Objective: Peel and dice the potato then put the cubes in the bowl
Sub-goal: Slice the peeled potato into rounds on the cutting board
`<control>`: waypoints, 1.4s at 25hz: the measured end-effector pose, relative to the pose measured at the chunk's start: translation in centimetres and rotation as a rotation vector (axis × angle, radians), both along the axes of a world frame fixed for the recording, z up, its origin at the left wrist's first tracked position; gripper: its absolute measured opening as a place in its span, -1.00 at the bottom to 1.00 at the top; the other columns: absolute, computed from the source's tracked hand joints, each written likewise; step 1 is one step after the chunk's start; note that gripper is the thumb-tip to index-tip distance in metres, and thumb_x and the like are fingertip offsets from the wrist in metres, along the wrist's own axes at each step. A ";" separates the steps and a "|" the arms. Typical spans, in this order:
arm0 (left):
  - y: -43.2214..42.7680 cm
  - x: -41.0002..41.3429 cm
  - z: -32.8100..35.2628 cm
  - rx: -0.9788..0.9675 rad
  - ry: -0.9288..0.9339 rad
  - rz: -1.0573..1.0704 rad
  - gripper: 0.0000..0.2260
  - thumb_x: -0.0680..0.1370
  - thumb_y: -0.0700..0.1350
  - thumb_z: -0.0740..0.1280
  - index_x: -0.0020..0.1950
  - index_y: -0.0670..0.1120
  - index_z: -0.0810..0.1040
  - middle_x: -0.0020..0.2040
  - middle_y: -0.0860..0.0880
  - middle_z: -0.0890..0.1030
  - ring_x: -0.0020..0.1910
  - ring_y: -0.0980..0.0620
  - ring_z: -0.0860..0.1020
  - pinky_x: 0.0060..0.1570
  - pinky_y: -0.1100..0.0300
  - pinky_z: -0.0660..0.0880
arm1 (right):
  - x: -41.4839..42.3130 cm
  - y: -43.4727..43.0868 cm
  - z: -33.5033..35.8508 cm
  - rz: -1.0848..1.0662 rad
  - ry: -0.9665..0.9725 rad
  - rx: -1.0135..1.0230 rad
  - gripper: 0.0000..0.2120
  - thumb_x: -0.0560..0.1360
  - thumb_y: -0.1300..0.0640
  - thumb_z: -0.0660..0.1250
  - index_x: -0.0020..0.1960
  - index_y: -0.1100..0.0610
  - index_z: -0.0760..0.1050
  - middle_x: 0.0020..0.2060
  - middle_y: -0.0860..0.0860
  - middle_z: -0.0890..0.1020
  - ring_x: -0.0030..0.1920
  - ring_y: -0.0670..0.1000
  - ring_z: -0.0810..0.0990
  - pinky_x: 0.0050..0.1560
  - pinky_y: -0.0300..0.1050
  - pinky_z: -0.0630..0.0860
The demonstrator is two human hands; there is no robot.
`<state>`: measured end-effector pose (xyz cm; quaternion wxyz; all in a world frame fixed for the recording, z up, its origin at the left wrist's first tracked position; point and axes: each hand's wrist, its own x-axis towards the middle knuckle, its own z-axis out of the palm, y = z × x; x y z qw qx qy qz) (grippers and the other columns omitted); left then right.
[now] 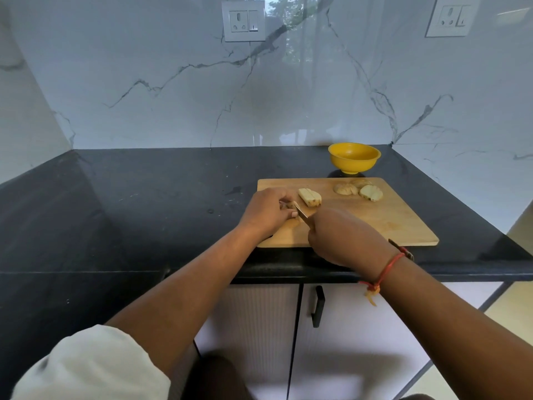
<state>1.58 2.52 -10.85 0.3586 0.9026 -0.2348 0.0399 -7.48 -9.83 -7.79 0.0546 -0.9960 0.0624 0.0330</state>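
Potato pieces [310, 197] spread over the cutting board [403, 220]; left hand [268, 210] at the board's left edge, fingers curled on a small piece [288, 205]; right hand [343, 238] clenched round the knife [302, 214] near the board's front; bowl [354, 157] just behind it.

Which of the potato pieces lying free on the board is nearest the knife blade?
The pale sliced piece just beyond the knife; the other pieces lie farther right, near the yellow bowl.
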 end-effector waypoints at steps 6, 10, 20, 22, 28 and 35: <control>-0.1 -0.1 0.2 0.043 0.031 -0.013 -0.68 0.56 -0.11 0.44 0.32 0.01 0.58 0.23 0.01 0.62 0.21 0.07 0.54 0.17 0.22 0.40 | -2.7 -1.6 -1.2 0.035 0.051 -0.069 -0.63 0.61 0.12 0.25 0.40 -0.04 0.38 -0.18 -0.01 0.46 -0.10 -0.01 0.52 0.04 -0.07 0.58; -0.1 0.1 0.2 0.066 0.054 -0.038 -0.69 0.59 -0.11 0.40 0.33 0.04 0.58 0.29 0.02 0.58 0.25 0.06 0.51 0.16 0.23 0.36 | -4.5 -3.0 -1.2 0.072 -0.070 -0.173 -0.47 0.62 0.12 0.25 0.51 -0.17 0.18 -0.13 -0.01 0.42 -0.11 0.01 0.51 -0.04 -0.04 0.59; -0.1 0.6 0.3 0.055 0.110 -0.044 -0.68 0.52 -0.05 0.48 0.27 0.06 0.56 0.16 0.09 0.56 0.17 0.13 0.51 0.12 0.22 0.41 | -0.4 -6.1 -1.9 -0.163 -0.512 0.283 -0.75 0.58 0.06 0.25 0.19 0.06 0.60 -0.10 0.07 0.68 -0.08 0.10 0.63 -0.13 -0.10 0.51; -0.9 0.2 0.3 0.082 0.059 -0.048 -0.63 0.49 -0.02 0.51 0.28 0.05 0.56 0.14 0.12 0.56 0.14 0.14 0.51 0.15 0.18 0.47 | 2.4 -6.8 -2.6 -0.192 -0.565 0.344 -0.81 0.57 0.09 0.27 0.11 0.10 0.61 -0.13 0.10 0.68 -0.08 0.14 0.64 -0.18 -0.13 0.43; -2.4 0.2 -0.1 0.064 -0.070 -0.006 -0.66 0.49 -0.04 0.51 0.26 0.00 0.62 0.14 0.06 0.64 0.07 0.13 0.54 0.08 0.21 0.48 | 4.4 -8.2 -4.4 -0.248 -0.658 0.439 -0.80 0.59 0.08 0.28 0.11 0.12 0.60 -0.14 0.08 0.68 -0.12 0.08 0.63 -0.14 -0.09 0.52; -4.1 1.7 0.6 0.143 0.027 -0.003 -0.71 0.52 0.00 0.48 0.21 -0.01 0.58 0.16 0.04 0.63 0.15 0.03 0.55 0.04 0.16 0.42 | 4.3 -9.6 -4.9 -0.354 -0.799 0.719 -0.83 0.60 0.11 0.26 -0.03 0.13 0.60 -0.24 0.01 0.63 -0.23 0.02 0.54 -0.21 -0.09 0.44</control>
